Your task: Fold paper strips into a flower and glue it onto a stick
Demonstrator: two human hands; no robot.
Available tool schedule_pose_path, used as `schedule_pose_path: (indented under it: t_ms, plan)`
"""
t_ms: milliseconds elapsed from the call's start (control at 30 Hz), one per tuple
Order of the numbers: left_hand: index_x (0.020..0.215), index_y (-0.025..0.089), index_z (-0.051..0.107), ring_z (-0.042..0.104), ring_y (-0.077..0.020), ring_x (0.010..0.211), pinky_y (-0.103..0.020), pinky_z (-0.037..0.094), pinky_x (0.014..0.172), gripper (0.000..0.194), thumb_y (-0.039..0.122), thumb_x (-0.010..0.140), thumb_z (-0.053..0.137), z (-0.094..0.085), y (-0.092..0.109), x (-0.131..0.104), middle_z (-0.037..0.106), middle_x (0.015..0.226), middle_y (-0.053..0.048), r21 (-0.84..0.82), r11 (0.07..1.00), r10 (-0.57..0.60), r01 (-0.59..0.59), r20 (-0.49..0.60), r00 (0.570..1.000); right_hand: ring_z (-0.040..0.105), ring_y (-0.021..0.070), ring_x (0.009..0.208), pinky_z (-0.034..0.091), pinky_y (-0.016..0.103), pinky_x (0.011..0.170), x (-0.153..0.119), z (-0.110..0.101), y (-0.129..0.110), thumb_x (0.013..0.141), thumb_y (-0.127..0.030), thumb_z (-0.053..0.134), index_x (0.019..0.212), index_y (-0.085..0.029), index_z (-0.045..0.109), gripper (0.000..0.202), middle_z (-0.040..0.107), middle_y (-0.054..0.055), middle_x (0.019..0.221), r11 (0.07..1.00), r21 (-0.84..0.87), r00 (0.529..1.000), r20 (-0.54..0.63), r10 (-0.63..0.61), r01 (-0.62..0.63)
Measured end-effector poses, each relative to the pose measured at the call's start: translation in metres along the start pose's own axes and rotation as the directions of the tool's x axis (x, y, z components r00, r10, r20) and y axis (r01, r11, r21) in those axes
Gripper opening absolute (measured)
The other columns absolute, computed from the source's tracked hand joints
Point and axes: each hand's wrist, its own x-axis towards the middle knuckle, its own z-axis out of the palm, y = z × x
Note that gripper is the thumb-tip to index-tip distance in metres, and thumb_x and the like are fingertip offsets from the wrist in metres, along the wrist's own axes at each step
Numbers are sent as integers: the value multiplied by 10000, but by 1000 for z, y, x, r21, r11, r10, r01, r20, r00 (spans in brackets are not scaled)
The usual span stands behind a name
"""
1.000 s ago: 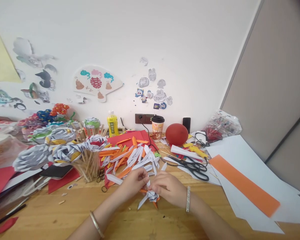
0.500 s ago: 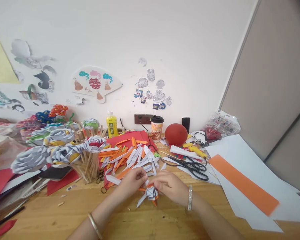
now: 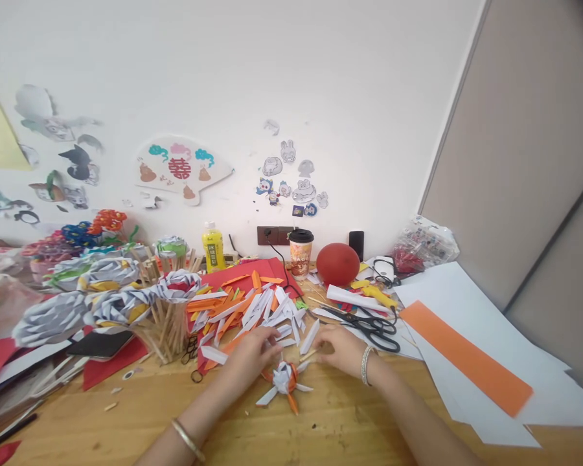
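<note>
A small folded-paper flower [image 3: 284,378], white and orange with strips sticking out around it, lies on the wooden table between my hands. My left hand [image 3: 258,353] is at its upper left, thumb and fingers apart, with nothing visible between them. To the upper right of the flower, my right hand [image 3: 337,349] pinches a short wooden stick [image 3: 309,355] between thumb and fingers. Just beyond the hands is a heap of folded white and orange paper strips [image 3: 252,304], partly over red paper [image 3: 272,268].
Black scissors [image 3: 369,323], a yellow glue gun [image 3: 379,295], a red balloon [image 3: 337,264] and a cup [image 3: 301,252] stand or lie behind. White sheets with an orange strip [image 3: 466,356] are right; paper roses [image 3: 121,301] on sticks and a yellow bottle [image 3: 214,247] are left.
My right hand has moved off the flower to the right and now holds a small stick. My left hand has come away slightly. The view has shifted a little.
</note>
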Motion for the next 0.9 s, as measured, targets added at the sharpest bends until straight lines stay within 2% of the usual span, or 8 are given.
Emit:
schedule_pose_path:
  t_ms: [100, 200, 367, 500, 633, 700, 800, 900]
  plan:
    - [695, 160, 620, 530, -157, 666, -235, 391, 610, 160, 280, 699, 514, -8, 6, -4, 610, 720, -27, 52, 998, 40, -47, 126, 991, 542, 195, 865, 410, 289, 744, 1, 5, 0, 650, -204, 672, 810, -204, 653, 161, 625, 34, 880, 998, -44, 998, 6, -55, 55]
    - [699, 154, 639, 535, -144, 628, -211, 384, 570, 199, 295, 709, 500, -11, 10, -7, 615, 690, -17, 14, 999, 24, -29, 255, 967, 540, 172, 840, 405, 275, 728, 2, 11, -9, 728, -180, 607, 797, -202, 644, 81, 622, 26, 850, 994, -36, 991, -78, -105, 103]
    - [681, 135, 640, 512, -130, 582, -198, 364, 539, 225, 291, 706, 480, -11, 15, -9, 595, 624, -1, -11, 1000, -5, 8, 276, 961, 552, 155, 818, 406, 262, 739, 3, 16, -16, 736, -184, 613, 791, -188, 632, 58, 633, 15, 811, 979, 32, 979, -35, -199, 200]
    - [619, 136, 623, 489, -119, 550, -189, 351, 515, 219, 275, 690, 468, -10, 15, -9, 565, 568, 17, -57, 998, -23, 39, 256, 966, 551, 170, 845, 404, 258, 727, 4, 14, -10, 715, -124, 609, 744, -178, 633, 66, 628, 30, 821, 986, -98, 991, 22, -133, 134]
    - [620, 138, 607, 500, -119, 499, -189, 366, 482, 221, 273, 692, 447, -4, 14, -10, 531, 518, 23, -120, 985, -84, 126, 305, 949, 560, 168, 808, 393, 254, 693, 3, 11, -15, 764, -133, 546, 776, -180, 608, 79, 631, 33, 816, 991, -116, 996, -51, -75, 68]
    - [637, 142, 609, 516, -125, 510, -195, 375, 487, 217, 269, 699, 444, -1, 16, -9, 549, 553, 12, -98, 990, -74, 104, 271, 960, 564, 153, 763, 391, 239, 661, 2, 11, -25, 779, -138, 524, 812, -187, 598, 95, 629, 23, 801, 998, -48, 995, -83, -54, 50]
    - [603, 155, 617, 512, -133, 569, -205, 366, 535, 222, 253, 715, 453, 0, 22, -8, 574, 605, -7, 46, 998, 34, -41, 134, 990, 558, 145, 744, 394, 229, 645, 2, 16, -41, 769, -144, 531, 775, -188, 603, 85, 625, 14, 774, 996, 59, 995, -88, -57, 62]
    - [601, 168, 628, 503, -143, 600, -214, 353, 565, 251, 266, 746, 448, 2, 26, -8, 580, 607, -16, 137, 984, 104, -114, 80, 991, 558, 144, 742, 410, 238, 666, 2, 24, -49, 751, -141, 539, 725, -176, 610, 84, 618, 12, 750, 982, 182, 995, -98, -33, 51]
